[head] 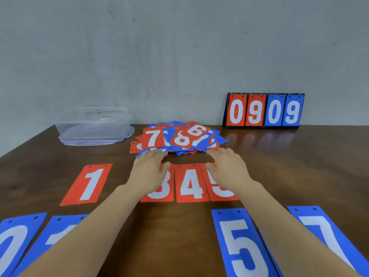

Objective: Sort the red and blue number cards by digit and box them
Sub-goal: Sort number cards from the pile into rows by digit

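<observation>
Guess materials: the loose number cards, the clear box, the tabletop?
Number cards: thin stiff sheet, probably plastic or coated card, matte red and blue with white printed digits and punched holes along the top edge. Clear box: translucent plastic; the wall shows through it, and a lid with clip tabs sits under it. Tabletop: dark brown wood or wood-look laminate, glossy enough to mirror the scoreboard.

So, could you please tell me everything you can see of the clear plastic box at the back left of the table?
The clear plastic box is a see-through, rectangular container with rounded corners, apparently thin plastic. It looks empty. It appears to rest on a translucent lid with a latch tab showing at its right end. It sits on the brown table at the far left, close to the grey wall, left of the mixed pile of cards and apart from it. Neither hand touches it.
</observation>
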Demonstrator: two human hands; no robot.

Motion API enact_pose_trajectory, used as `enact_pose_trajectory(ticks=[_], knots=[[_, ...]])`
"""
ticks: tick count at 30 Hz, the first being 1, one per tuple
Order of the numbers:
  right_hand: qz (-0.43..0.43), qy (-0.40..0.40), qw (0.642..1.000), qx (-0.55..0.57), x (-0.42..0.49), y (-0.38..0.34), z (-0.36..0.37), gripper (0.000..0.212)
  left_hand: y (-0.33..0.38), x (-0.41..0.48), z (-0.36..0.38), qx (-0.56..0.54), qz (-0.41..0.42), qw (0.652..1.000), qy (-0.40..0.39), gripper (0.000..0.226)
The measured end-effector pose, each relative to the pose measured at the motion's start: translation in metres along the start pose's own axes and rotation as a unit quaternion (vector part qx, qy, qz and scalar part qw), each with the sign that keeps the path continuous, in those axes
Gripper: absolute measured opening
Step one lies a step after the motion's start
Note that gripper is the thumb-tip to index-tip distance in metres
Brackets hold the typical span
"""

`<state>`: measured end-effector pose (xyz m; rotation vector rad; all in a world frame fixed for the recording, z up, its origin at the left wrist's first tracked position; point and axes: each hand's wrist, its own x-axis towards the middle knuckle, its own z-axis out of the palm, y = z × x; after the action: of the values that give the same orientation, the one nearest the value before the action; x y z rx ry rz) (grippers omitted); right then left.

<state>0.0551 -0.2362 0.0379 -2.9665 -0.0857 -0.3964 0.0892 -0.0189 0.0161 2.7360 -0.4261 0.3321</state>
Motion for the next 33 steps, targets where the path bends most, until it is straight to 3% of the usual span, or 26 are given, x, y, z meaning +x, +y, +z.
enact_pose_trajectory(ticks=[4,15,18,22,25,28,30,31,33], knots=[[0.023,-0.02,0.999,-0.009,0.043,-0.011,0.018,0.042,-0.029,0.045,-0.001,0.015,0.01,1.0,-0.008,0.046],[0.025,-0.093,0.995,-0.019,0.12,-0.035,0.066,0.054,-0.069,0.11,0.029,0.113,0.036,0.982,-0.147,0.063],[-0.008,-0.116,0.993,0.003,0.129,-0.043,0.075,0.053,-0.077,0.119,0.033,0.123,0.034,0.977,-0.173,0.063],[-0.092,-0.107,0.99,0.027,0.13,-0.052,0.08,0.048,-0.089,0.124,0.031,0.093,0.049,0.979,-0.175,0.063],[-0.081,-0.056,0.992,0.077,0.133,-0.04,0.078,0.036,-0.096,0.126,0.025,0.036,0.053,0.986,-0.156,0.064],[0.014,0.015,0.996,0.09,0.143,-0.026,0.068,0.025,-0.097,0.132,0.017,-0.049,-0.031,0.996,-0.072,0.058],[0.084,0.026,0.991,0.099,0.153,-0.024,0.066,0.023,-0.097,0.138,0.014,-0.082,-0.107,0.991,-0.004,0.041],[0.109,0.02,0.987,0.114,0.158,-0.027,0.066,0.027,-0.095,0.141,0.013,-0.077,-0.141,0.987,0.011,0.037],[0.14,-0.02,0.981,0.132,0.164,-0.04,0.069,0.05,-0.093,0.144,0.017,-0.053,-0.198,0.979,-0.004,0.053]])
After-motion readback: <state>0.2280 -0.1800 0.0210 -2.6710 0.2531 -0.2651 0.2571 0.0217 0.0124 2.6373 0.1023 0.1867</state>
